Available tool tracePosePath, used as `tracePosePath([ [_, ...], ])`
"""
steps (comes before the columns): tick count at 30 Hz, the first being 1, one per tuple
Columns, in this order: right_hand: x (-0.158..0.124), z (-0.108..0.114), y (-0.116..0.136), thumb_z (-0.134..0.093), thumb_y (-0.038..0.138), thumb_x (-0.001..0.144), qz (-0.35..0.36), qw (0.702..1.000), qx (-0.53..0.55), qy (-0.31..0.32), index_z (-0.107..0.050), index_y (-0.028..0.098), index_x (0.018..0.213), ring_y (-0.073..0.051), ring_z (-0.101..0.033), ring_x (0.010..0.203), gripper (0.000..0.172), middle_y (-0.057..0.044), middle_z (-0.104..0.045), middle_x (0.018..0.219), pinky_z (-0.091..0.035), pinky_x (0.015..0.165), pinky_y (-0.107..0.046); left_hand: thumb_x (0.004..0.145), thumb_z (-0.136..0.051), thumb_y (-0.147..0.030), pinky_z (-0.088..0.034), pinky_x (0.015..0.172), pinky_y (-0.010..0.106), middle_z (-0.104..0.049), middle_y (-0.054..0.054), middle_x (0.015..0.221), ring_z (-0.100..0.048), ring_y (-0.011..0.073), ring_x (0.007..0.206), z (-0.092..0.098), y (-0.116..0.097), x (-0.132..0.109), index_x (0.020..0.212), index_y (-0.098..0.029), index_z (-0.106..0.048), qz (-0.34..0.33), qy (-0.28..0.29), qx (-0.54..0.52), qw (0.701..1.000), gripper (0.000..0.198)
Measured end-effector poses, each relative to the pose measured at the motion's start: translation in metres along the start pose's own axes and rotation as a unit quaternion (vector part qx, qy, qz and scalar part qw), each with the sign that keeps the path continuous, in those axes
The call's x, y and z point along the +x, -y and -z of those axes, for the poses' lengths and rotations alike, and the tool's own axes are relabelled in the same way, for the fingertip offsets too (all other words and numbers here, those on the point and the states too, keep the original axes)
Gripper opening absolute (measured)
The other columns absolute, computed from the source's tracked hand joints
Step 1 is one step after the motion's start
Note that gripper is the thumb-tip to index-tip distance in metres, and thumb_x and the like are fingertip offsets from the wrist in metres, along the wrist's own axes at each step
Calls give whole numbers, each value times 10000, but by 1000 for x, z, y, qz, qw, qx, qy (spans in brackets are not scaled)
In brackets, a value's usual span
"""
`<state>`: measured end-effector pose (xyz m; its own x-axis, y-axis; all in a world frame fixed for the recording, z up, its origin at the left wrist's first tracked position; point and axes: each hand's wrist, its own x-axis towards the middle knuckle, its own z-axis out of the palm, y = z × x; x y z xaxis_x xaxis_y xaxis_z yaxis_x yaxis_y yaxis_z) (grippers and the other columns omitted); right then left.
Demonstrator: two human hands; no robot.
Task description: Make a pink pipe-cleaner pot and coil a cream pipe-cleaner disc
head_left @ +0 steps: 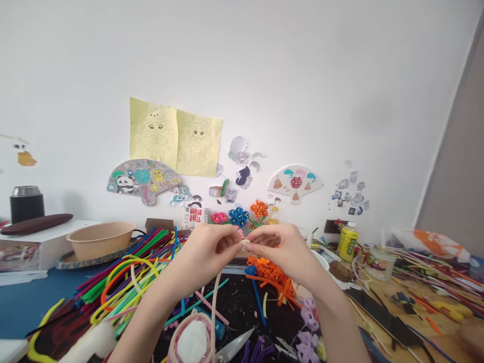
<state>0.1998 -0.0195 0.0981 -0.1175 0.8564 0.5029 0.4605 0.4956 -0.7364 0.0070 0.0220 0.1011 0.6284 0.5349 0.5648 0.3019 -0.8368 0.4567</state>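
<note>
My left hand (212, 247) and my right hand (282, 247) meet in the middle, above the cluttered table. Both are closed in a pinch on a cream pipe cleaner (216, 307), whose worked end sits between the fingertips. Its long tail hangs below my left hand, down beside a round pot (172, 348) with white filling. Under the hands lie open-looking scissors (236, 345), loose pipe cleaner pieces and a heap of orange twisted flowers (270, 272). Lilac twisted pieces (308, 327) lie by my right forearm.
A large bundle of coloured pipe cleaners (124, 272) spreads at left, near a beige bowl (102, 241). Finished flowers (239, 217) stand against the wall. At right are a yellow bottle (347, 242), a glass jar (380, 263) and a dark phone-like slab (383, 315).
</note>
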Motion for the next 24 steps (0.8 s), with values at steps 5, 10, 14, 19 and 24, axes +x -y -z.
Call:
tracePosePath([
  [5, 1, 0, 0, -767, 276, 768, 10, 999, -36, -14, -770, 213, 844, -144, -660, 655, 98, -7, -746, 733, -513, 593, -244, 921, -532, -268, -372, 531, 202, -606, -35, 626, -520, 94, 565, -1, 1, 2, 780, -170, -645, -7, 2, 10, 1000, 206],
  [10, 0, -3, 1, -746, 249, 786, 11, 1000, -9, -6, -765, 199, 853, -152, -696, 676, 86, -16, -763, 746, -547, 631, -243, 923, -530, -252, -366, 537, 202, -596, -43, 626, -519, 94, 569, -2, 0, 4, 788, -174, -640, -8, 8, 18, 1000, 191],
  [14, 1, -5, 1, -735, 220, 788, 8, 1000, 11, -2, -755, 187, 864, -173, -726, 714, 85, -29, -770, 760, -569, 659, -254, 922, -532, -248, -368, 546, 208, -613, -40, 643, -527, 99, 582, -1, 0, 2, 797, -176, -644, 1, 9, 25, 1000, 182],
  [19, 3, -7, -2, -715, 240, 808, 14, 1000, 8, -10, -752, 188, 822, -177, -722, 688, 66, -30, -757, 735, -572, 634, -267, 912, -562, -241, -370, 552, 213, -651, -34, 647, -529, 97, 577, -1, -1, 4, 770, -173, -668, 3, -14, 32, 999, 190],
  [24, 4, -6, -5, -728, 308, 807, 20, 998, 46, -45, -740, 191, 812, -193, -727, 715, 117, -42, -759, 755, -591, 665, -298, 896, -609, -279, -423, 598, 219, -719, -8, 722, -587, 110, 619, -1, 3, 8, 830, -177, -712, 3, -65, -11, 998, 159],
])
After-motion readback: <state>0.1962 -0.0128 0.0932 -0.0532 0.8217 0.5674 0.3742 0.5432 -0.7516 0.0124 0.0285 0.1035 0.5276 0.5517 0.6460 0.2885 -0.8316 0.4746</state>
